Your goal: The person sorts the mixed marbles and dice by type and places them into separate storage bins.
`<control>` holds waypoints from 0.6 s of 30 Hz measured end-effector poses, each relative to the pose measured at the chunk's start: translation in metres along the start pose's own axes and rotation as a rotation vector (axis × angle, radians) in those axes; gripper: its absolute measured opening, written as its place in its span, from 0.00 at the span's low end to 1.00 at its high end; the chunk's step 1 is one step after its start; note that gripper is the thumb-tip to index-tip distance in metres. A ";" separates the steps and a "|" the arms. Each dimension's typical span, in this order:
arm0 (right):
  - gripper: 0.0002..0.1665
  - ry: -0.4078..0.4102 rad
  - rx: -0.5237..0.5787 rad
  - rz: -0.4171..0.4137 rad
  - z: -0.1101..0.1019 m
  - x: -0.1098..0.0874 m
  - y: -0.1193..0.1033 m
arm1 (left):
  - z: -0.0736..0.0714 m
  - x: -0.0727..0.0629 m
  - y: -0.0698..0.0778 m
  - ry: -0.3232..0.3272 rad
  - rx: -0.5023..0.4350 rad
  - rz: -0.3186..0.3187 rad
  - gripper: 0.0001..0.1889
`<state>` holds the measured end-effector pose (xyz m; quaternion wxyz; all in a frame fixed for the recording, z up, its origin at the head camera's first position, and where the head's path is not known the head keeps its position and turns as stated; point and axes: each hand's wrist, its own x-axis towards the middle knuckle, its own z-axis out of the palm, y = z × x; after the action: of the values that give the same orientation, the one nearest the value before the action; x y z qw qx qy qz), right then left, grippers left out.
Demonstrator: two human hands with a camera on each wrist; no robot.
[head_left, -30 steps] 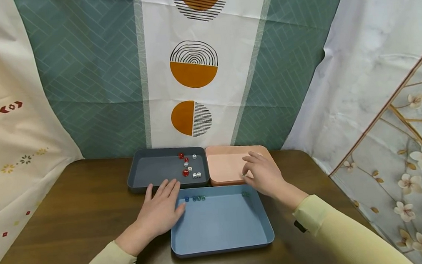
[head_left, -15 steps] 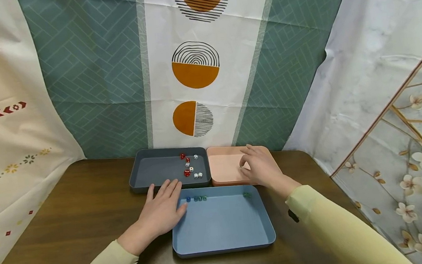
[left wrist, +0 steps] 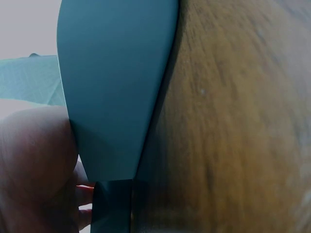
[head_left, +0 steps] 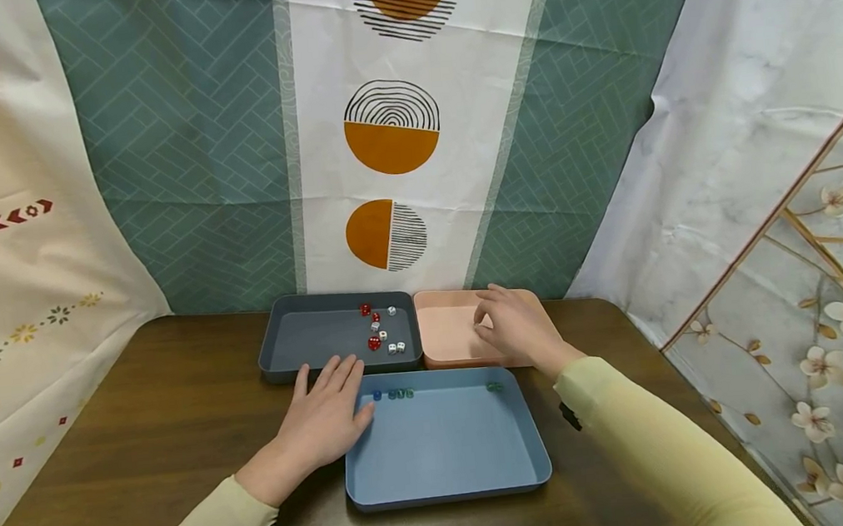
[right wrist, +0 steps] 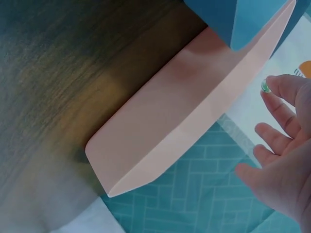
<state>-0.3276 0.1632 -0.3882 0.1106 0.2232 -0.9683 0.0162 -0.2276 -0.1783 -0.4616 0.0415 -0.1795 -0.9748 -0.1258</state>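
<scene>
Since the round green glass marble (right wrist: 265,86) is tiny, the right hand (head_left: 515,327) pinches it fingertip-fashion over the far-right shallow pink tray (head_left: 442,328). Straight-fingered, the left hand (head_left: 318,422) rests at the left rim of the near shallow blue tray (head_left: 446,453), probably steadying it; walls separate its glass marbles (head_left: 400,393) from red-and-white cubic dice (head_left: 374,343) in the far-left dark-grey tray (head_left: 315,331).
</scene>
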 end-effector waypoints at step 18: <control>0.09 -0.035 -0.002 0.056 0.017 0.020 0.005 | -0.003 0.000 0.001 -0.019 -0.013 -0.008 0.41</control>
<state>-0.3511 0.1580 -0.4004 0.0933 0.1962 -0.9760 0.0144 -0.2270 -0.1782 -0.4585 0.0306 -0.1770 -0.9751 -0.1303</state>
